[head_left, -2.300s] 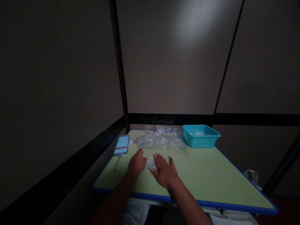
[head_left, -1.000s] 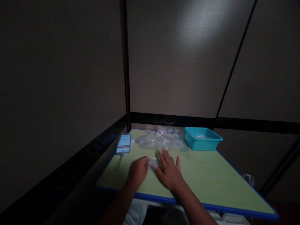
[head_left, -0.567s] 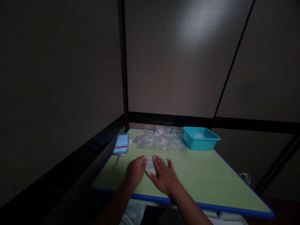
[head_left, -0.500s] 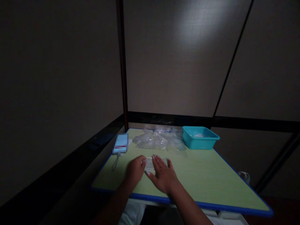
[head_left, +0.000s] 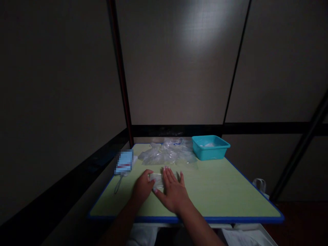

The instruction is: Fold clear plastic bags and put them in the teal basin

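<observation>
A small clear plastic bag (head_left: 158, 181) lies flat on the table in front of me, between my two hands. My left hand (head_left: 142, 186) is closed on its left end, thumb and index finger pinching the film. Flat over its right part lies my right hand (head_left: 174, 195), fingers stretched forward and thumb spread to the left. That palm hides the bag's right side. Just beyond my hands, a loose heap of clear plastic bags (head_left: 167, 154) spreads over the far part of the table.
The pale green table (head_left: 220, 191) has a blue edge. At its far right corner stands a turquoise basin (head_left: 210, 152) with something whitish inside. A pixelated light-blue object (head_left: 124, 162) with a strap sits at the left edge. Walls stand behind and left.
My view has turned slightly, so the table appears shifted left. My left hand keeps its pinch and my right hand remains flat; less of the bag shows past my right fingers.
</observation>
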A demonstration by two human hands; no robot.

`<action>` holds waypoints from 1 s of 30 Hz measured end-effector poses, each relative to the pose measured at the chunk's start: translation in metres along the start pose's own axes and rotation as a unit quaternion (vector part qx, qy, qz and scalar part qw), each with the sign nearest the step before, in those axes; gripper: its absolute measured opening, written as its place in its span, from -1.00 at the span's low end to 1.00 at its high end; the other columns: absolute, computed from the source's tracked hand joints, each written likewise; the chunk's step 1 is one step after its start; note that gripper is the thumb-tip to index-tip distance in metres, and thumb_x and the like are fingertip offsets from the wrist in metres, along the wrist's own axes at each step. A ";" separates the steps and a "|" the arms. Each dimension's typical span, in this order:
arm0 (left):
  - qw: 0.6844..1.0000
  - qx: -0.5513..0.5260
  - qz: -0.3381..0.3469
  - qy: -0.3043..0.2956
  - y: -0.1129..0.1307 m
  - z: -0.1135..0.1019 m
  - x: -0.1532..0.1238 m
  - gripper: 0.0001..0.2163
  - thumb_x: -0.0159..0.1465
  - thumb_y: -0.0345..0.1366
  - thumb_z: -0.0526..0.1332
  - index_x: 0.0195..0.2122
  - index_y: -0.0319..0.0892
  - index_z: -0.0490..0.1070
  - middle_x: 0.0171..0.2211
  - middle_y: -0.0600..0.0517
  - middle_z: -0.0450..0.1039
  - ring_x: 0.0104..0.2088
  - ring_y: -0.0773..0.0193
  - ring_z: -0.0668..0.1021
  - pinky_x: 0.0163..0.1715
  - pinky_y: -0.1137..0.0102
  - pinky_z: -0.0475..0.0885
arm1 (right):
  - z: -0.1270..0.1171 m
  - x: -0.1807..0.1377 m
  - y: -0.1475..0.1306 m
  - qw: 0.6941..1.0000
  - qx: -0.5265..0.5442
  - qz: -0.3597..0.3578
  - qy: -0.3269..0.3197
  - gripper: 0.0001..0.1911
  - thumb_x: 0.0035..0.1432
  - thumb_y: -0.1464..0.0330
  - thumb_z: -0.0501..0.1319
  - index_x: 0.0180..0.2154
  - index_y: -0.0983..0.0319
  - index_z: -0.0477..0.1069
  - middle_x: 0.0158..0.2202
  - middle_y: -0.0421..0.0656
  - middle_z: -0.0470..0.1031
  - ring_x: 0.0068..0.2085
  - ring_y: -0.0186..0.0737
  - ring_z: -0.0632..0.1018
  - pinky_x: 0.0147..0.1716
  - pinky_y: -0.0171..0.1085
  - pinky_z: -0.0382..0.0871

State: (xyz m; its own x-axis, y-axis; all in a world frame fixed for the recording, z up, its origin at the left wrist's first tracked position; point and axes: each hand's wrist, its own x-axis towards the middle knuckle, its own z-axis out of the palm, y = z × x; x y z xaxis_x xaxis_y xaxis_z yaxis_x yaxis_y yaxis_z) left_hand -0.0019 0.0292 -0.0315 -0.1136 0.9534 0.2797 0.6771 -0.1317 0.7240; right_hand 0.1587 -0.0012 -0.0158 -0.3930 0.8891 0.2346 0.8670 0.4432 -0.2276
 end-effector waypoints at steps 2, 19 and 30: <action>1.000 -0.001 0.004 -0.002 0.000 -0.001 0.000 -0.79 0.06 -0.46 0.13 -0.25 -0.16 0.31 -0.62 0.23 0.19 -0.57 0.40 0.36 -0.53 0.53 0.21 | 0.001 -0.001 0.000 1.000 0.001 -0.003 -0.002 -0.22 0.14 -0.08 -0.35 0.25 0.27 -0.25 0.27 -0.06 -0.21 0.26 -0.11 -0.18 0.12 0.06 -0.61; 0.986 0.141 0.073 -0.059 0.068 0.003 0.013 -0.76 0.10 -0.40 0.13 -0.18 -0.08 0.35 -0.55 0.15 0.35 -0.49 0.34 0.42 -0.49 0.51 0.15 | 0.002 0.001 0.003 0.999 0.039 -0.007 -0.027 -0.27 0.14 -0.03 -0.23 0.23 0.21 -0.15 0.25 -0.03 -0.10 0.26 -0.16 -0.12 0.11 0.09 -0.62; 0.978 0.206 0.027 0.017 0.056 0.017 0.000 -0.56 0.17 0.01 0.04 -0.05 -0.21 0.19 -0.28 -0.09 0.45 -0.22 0.10 0.48 -0.27 0.37 0.26 | -0.003 -0.001 0.003 0.997 0.060 -0.015 -0.043 -0.29 0.13 0.06 -0.17 0.24 0.23 -0.21 0.26 -0.03 -0.13 0.25 -0.11 -0.11 0.12 0.09 -0.57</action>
State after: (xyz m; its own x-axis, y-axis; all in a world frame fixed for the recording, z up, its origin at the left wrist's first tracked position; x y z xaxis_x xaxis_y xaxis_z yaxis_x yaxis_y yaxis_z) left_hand 0.0481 0.0266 -0.0014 -0.0880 0.9377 0.3362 0.9177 -0.0550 0.3935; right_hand 0.1620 -0.0010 -0.0139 -0.4473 0.8793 0.1632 0.8135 0.4759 -0.3343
